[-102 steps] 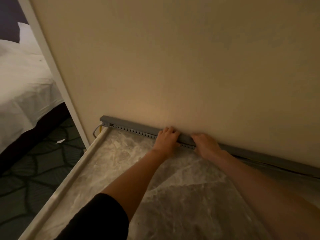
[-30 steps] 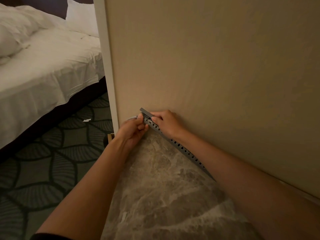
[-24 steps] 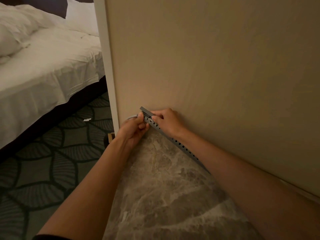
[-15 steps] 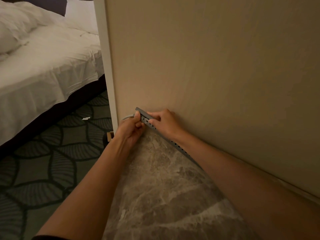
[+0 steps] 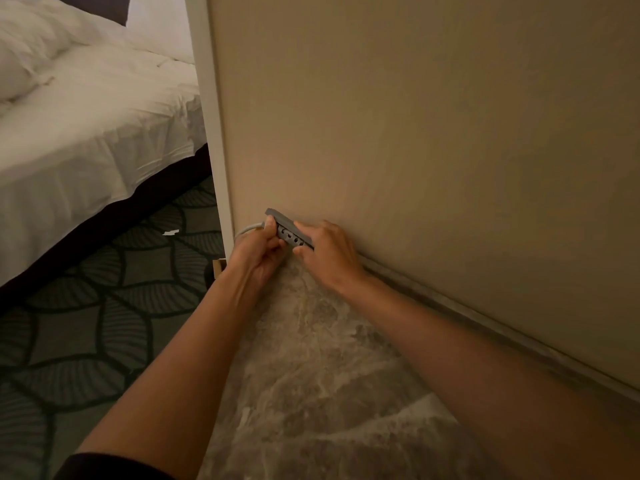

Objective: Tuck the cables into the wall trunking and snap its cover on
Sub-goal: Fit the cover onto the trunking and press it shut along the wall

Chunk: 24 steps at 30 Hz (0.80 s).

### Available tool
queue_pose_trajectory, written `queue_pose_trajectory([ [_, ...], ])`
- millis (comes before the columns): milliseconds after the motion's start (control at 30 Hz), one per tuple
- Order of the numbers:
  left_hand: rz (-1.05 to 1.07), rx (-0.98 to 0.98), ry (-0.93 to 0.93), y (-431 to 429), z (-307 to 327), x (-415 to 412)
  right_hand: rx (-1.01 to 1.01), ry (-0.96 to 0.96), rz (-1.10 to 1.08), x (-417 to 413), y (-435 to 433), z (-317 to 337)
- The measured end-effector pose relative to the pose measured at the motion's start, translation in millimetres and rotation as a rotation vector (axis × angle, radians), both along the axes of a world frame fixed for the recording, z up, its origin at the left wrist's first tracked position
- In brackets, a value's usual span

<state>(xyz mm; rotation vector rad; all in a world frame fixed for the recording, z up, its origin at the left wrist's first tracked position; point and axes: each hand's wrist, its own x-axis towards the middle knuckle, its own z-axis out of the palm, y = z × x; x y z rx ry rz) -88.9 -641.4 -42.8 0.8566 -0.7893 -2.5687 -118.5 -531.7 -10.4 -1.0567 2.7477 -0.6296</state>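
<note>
A grey slotted trunking (image 5: pixel 289 233) runs along the foot of the beige wall, where it meets the marble floor. Only its left end shows, with the grey cover (image 5: pixel 278 216) lying on top. A pale cable (image 5: pixel 246 230) loops out of that end toward the wall corner. My left hand (image 5: pixel 258 252) is closed around the cable right at the trunking's end. My right hand (image 5: pixel 327 252) grips the trunking just to the right, fingers over the cover. The rest of the trunking is hidden behind my right forearm.
A marble floor slab (image 5: pixel 311 375) lies under my arms. A white corner post (image 5: pixel 209 116) ends the wall at the left. Beyond it lie patterned carpet (image 5: pixel 86 306) and a bed with white sheets (image 5: pixel 79 126). A small tan block (image 5: pixel 219 266) sits at the post's foot.
Both hands have shifted from the middle of the trunking to its left end. Over the last second they have stayed there, and my left hand has closed tighter on the cable.
</note>
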Motion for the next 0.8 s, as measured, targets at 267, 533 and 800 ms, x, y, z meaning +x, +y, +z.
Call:
queue_pose_trajectory([
  [267, 0.028, -0.062, -0.053, 3, -2, 0, 0.069, -0.273, -0.049, -14, 66, 8],
  [533, -0.058, -0.235, -0.082, 11, 2, 3, -0.053, -0.315, -0.036, -23, 50, 10],
  [800, -0.084, -0.166, -0.046, 8, 3, 7, -0.07, -0.36, -0.028, -32, 8, 12],
])
